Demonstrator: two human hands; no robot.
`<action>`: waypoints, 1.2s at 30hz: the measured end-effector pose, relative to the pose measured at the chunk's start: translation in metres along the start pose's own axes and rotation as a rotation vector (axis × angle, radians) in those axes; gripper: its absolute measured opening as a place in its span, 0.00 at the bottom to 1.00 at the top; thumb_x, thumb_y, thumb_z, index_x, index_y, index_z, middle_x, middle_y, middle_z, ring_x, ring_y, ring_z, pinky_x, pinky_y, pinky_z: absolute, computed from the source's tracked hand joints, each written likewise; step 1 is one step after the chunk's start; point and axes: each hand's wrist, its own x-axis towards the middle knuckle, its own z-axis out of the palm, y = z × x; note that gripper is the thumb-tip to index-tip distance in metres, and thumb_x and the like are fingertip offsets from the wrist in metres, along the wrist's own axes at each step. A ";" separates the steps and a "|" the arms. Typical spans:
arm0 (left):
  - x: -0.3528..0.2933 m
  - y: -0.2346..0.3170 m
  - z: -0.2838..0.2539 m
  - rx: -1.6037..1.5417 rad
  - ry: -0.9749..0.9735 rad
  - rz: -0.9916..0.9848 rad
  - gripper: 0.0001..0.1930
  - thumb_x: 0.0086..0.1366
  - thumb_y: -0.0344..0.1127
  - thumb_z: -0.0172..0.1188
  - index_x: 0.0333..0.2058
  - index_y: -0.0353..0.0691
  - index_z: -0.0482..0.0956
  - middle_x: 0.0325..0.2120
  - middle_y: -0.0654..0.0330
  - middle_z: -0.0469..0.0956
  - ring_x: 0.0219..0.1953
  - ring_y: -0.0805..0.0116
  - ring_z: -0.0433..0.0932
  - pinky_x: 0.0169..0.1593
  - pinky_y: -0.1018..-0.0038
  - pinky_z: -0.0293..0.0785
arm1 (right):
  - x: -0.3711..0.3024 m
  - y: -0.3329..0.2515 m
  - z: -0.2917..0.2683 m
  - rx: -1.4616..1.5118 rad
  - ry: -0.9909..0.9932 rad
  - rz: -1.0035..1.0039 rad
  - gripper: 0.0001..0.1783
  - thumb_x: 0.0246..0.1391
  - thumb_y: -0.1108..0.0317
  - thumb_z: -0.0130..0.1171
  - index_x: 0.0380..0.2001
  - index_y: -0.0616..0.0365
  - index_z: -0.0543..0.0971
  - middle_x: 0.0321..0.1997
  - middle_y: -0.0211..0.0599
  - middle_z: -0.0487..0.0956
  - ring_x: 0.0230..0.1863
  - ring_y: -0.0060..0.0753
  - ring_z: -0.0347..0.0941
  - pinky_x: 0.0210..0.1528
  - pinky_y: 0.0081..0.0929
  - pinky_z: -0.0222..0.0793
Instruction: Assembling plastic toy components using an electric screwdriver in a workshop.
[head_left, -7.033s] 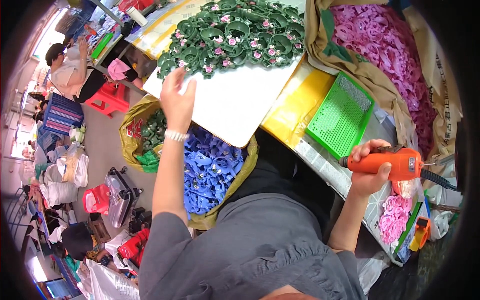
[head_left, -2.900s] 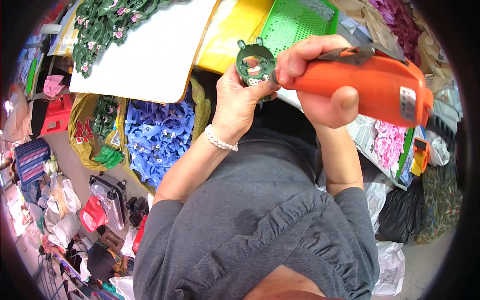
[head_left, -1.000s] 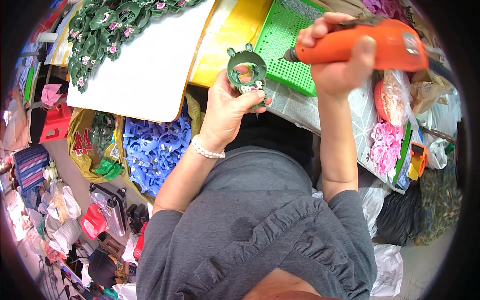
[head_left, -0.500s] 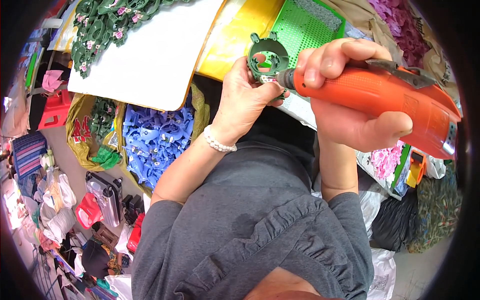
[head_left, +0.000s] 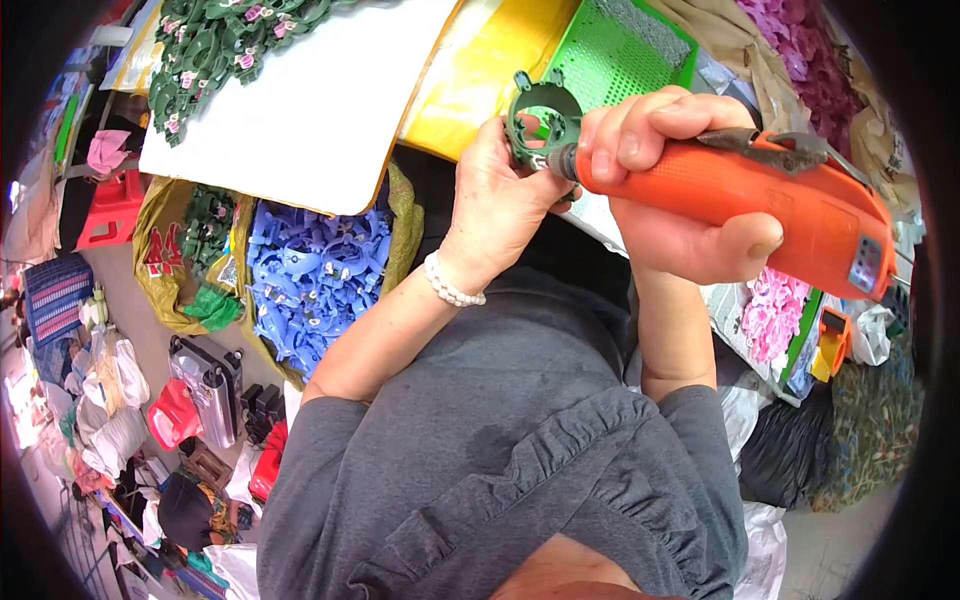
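My left hand (head_left: 487, 215), with a white beaded bracelet at its wrist, pinches a dark green ring-shaped plastic part (head_left: 560, 98) with small tabs. In my right hand (head_left: 665, 235) is an orange electric screwdriver (head_left: 815, 225), fingers wrapped over its body. The tool's black nose (head_left: 563, 160) meets the lower edge of the green part beside my left thumb; the bit's tip is hidden. A dark metal piece (head_left: 765, 148) lies along the top of the tool by my right fingers.
A white board (head_left: 290, 130) at upper left bears a pile of green parts (head_left: 215, 60) with pink bits. Below it stands a sack of blue parts (head_left: 320, 280). A green perforated basket (head_left: 600, 75) sits behind my hands; pink parts (head_left: 775, 310) lie at right.
The screwdriver's rear end has swung slightly left and down. Both hands and the green part have shifted a little in view; the tool's nose stays against the part.
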 end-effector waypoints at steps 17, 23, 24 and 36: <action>-0.042 0.098 -0.182 0.482 0.767 0.730 0.26 0.48 0.25 0.63 0.47 0.32 0.65 0.37 0.56 0.72 0.36 0.71 0.73 0.42 0.76 0.72 | -0.006 -0.024 -0.018 -0.156 0.132 -0.038 0.38 0.48 0.34 0.49 0.45 0.60 0.67 0.31 0.35 0.69 0.27 0.29 0.65 0.34 0.30 0.59; -0.050 0.107 -0.280 0.926 1.223 0.870 0.42 0.43 0.38 0.69 0.53 0.27 0.57 0.51 0.45 0.61 0.54 0.52 0.60 0.59 0.63 0.55 | -0.007 -0.017 -0.019 -0.203 0.235 -0.005 0.35 0.48 0.36 0.48 0.42 0.60 0.67 0.30 0.35 0.69 0.26 0.28 0.65 0.33 0.29 0.60; -0.039 0.103 -0.296 1.028 1.184 0.852 0.39 0.42 0.38 0.69 0.51 0.28 0.60 0.49 0.45 0.62 0.53 0.51 0.61 0.58 0.64 0.56 | -0.008 -0.017 -0.018 -0.227 0.254 0.014 0.35 0.48 0.36 0.49 0.42 0.60 0.66 0.29 0.35 0.69 0.26 0.28 0.65 0.32 0.29 0.60; 0.123 0.177 -0.217 1.058 0.825 0.399 0.22 0.52 0.53 0.58 0.16 0.36 0.79 0.12 0.59 0.76 0.16 0.69 0.74 0.26 0.74 0.70 | -0.019 -0.019 -0.016 -0.214 0.354 0.092 0.32 0.46 0.39 0.54 0.42 0.57 0.66 0.28 0.35 0.68 0.24 0.29 0.64 0.30 0.28 0.61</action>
